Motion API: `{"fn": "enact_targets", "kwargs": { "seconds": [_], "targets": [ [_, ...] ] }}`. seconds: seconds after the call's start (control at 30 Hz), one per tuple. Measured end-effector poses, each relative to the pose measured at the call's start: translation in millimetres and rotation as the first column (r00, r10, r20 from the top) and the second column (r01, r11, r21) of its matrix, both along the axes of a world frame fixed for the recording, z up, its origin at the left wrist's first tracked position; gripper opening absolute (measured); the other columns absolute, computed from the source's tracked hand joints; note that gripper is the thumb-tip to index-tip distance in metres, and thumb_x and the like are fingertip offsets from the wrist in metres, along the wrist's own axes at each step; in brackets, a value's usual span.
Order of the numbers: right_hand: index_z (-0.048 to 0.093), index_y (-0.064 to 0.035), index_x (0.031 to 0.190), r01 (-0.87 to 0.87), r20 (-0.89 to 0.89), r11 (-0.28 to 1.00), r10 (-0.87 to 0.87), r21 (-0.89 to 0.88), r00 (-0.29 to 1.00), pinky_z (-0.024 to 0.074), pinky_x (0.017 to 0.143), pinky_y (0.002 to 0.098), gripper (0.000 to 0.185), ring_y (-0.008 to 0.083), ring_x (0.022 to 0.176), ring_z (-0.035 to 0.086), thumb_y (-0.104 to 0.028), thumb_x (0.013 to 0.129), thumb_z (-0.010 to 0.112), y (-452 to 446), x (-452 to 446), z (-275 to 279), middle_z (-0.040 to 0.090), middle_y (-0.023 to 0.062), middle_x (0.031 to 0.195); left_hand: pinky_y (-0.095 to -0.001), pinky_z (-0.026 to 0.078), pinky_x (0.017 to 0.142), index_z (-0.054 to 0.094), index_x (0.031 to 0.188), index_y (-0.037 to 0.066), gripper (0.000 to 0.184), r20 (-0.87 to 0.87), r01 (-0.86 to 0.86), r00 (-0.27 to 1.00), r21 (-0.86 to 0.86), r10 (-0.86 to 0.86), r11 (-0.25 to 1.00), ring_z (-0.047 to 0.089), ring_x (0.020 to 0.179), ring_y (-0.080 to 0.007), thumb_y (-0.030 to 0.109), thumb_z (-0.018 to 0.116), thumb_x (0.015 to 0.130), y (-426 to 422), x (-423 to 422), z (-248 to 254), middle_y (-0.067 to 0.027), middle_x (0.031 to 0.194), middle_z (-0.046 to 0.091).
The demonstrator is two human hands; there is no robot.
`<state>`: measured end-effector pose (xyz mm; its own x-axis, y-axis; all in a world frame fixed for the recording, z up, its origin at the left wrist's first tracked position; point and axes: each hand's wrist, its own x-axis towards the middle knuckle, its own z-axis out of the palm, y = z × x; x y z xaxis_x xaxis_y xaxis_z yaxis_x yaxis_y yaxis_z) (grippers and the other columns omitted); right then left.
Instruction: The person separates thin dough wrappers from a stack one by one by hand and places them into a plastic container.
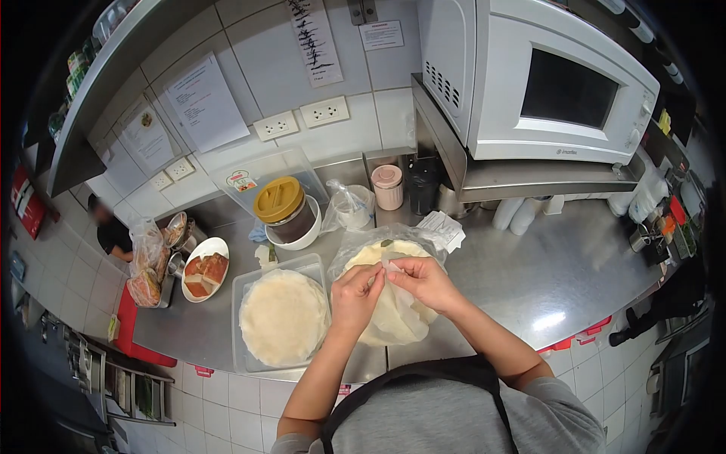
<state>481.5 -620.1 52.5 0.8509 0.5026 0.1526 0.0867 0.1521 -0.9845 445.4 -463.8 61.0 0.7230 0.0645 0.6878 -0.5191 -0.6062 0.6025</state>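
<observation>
Both of my hands meet over a stack of thin, pale round wrappers (378,253) lying on a clear plastic bag (355,240). My left hand (358,293) is closed in a pinch at the edge of a thin wrapper sheet (399,316). Fingertips of my right hand (423,281) pinch the same sheet, close beside the left ones. The sheet hangs loosely below my fingers, covering part of the stack. A small dark green piece (387,244) shows just beyond my fingers. Left of my forearm, more round wrappers (281,318) lie piled in a clear plastic tray (239,356).
Behind the tray, a yellow-lidded jar (280,198) sits in a white bowl (311,236). A pink canister (388,188) stands near the wall. A plate of bread (206,268) is at left. The microwave (560,91) overhangs the counter (522,272) at right. Another person (113,231) is far left.
</observation>
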Motion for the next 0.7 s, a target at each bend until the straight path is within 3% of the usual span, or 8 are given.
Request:
{"fn": "enact_targets", "kwargs": {
  "seconds": [0.07, 0.17, 0.27, 0.37, 0.53, 0.57, 0.63, 0.7],
  "targets": [
    [0.062, 0.0005, 0.113, 0.002, 0.002, 1.000, -0.002, -0.015, 1.000, 0.0377, 0.059, 0.0187, 0.026, 0.0004, 0.069, 0.044, -0.013, 0.091, 0.058, 0, 0, 0, 0.056, -0.0062, 0.079, -0.0242, 0.039, 0.043, 0.069, 0.087, 0.001, 0.013, 0.030, 0.003, 1.000, 0.016, -0.003, 1.000, 0.050, 0.047, -0.0095, 0.001, 0.071, 0.075, 0, 3, -4, -0.0091, 0.077, 0.067],
    [0.060, 0.0022, 0.116, -0.020, -0.036, 0.999, 0.018, -0.045, 0.999, 0.0460, 0.074, 0.0205, 0.028, 0.0041, 0.084, 0.056, -0.012, 0.091, 0.058, -3, -1, 2, 0.065, 0.0018, 0.098, -0.0246, 0.039, 0.044, 0.069, 0.086, 0.001, 0.011, 0.042, 0.008, 0.999, 0.041, -0.010, 0.999, 0.049, 0.046, -0.0108, 0.001, 0.070, 0.075, 0, 8, -6, -0.0088, 0.075, 0.066],
    [0.060, 0.0023, 0.116, -0.019, -0.023, 0.995, 0.016, -0.095, 1.000, 0.0462, 0.073, 0.0207, 0.029, 0.0039, 0.083, 0.056, -0.012, 0.091, 0.058, -5, 0, -1, 0.065, 0.0017, 0.098, -0.0250, 0.039, 0.044, 0.068, 0.084, 0.001, 0.009, -0.009, 0.016, 1.000, 0.003, -0.016, 1.000, 0.048, 0.045, -0.0111, 0.002, 0.070, 0.075, 0, 10, -5, -0.0084, 0.072, 0.064],
    [0.062, -0.0002, 0.114, 0.014, -0.022, 0.999, -0.014, -0.038, 1.000, 0.0391, 0.059, 0.0186, 0.027, 0.0003, 0.069, 0.046, -0.012, 0.090, 0.058, -4, -4, -3, 0.058, -0.0062, 0.081, -0.0252, 0.038, 0.044, 0.067, 0.083, 0.001, 0.008, -0.034, 0.011, 0.999, -0.035, -0.012, 0.999, 0.047, 0.045, -0.0110, 0.002, 0.070, 0.075, 1, 10, -5, -0.0079, 0.071, 0.064],
    [0.063, 0.0004, 0.110, 0.009, -0.110, 1.000, -0.005, 0.028, 0.994, 0.0409, 0.061, 0.0197, 0.025, 0.0018, 0.069, 0.048, -0.013, 0.090, 0.058, -5, -2, -3, 0.060, -0.0043, 0.081, -0.0250, 0.039, 0.044, 0.068, 0.086, 0.001, 0.012, -0.103, 0.074, 0.992, -0.024, -0.076, 0.997, 0.048, 0.048, -0.0110, 0.003, 0.071, 0.074, 6, 5, 1, -0.0081, 0.074, 0.065],
    [0.063, 0.0002, 0.110, 0.020, -0.100, 0.999, -0.015, 0.042, 0.995, 0.0411, 0.061, 0.0201, 0.024, 0.0021, 0.069, 0.048, -0.013, 0.090, 0.058, -7, -2, -4, 0.060, -0.0040, 0.081, -0.0249, 0.039, 0.044, 0.068, 0.087, 0.001, 0.013, -0.091, 0.112, 0.990, -0.001, -0.112, 0.994, 0.049, 0.048, -0.0112, 0.003, 0.071, 0.074, 5, 5, 4, -0.0083, 0.075, 0.065],
    [0.063, -0.0010, 0.109, 0.046, 0.086, 0.994, -0.038, -0.097, 0.996, 0.0435, 0.063, 0.0220, 0.024, 0.0031, 0.071, 0.050, -0.014, 0.090, 0.057, -9, 5, -19, 0.061, -0.0024, 0.081, -0.0254, 0.041, 0.044, 0.068, 0.091, 0.001, 0.016, -0.093, 0.136, 0.987, 0.045, -0.131, 0.990, 0.053, 0.050, -0.0136, 0.004, 0.071, 0.076, 7, 6, -1, -0.0091, 0.078, 0.066],
    [0.063, -0.0019, 0.108, 0.065, 0.161, 0.985, -0.039, -0.162, 0.986, 0.0455, 0.066, 0.0261, 0.024, 0.0052, 0.072, 0.052, -0.016, 0.090, 0.057, -12, -1, -13, 0.062, 0.0003, 0.080, -0.0272, 0.046, 0.050, 0.069, 0.086, -0.001, 0.011, -0.067, 0.124, 0.991, 0.064, -0.120, 0.990, 0.061, 0.060, -0.0198, 0.002, 0.070, 0.076, 2, 7, 1, -0.0116, 0.078, 0.066]
  ]
}}
